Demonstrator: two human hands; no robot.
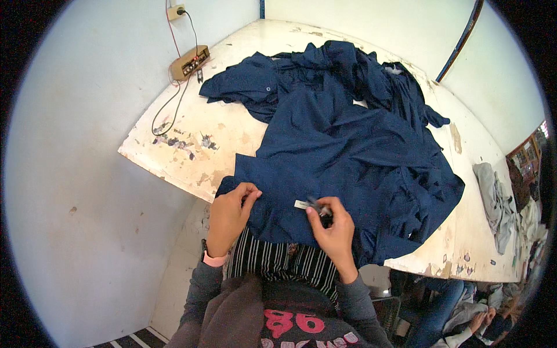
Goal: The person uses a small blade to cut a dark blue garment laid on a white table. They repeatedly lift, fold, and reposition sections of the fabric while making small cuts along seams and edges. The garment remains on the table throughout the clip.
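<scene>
Label (300, 204) lies sideways on garment (342, 139), nearer right hand (336, 231) at its right gripping blurred tool (323, 211), left hand (229, 217) leftward, pinched, hold unclear

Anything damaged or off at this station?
Yes, the white tabletop: its surface is patchy and worn, with dark blotches near the left corner and more along the front right edge. The dark blue garment lies rumpled, nothing odd.

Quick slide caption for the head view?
Left hand at a dark blue garment on a worn table, right hand beside a small white label.
</scene>
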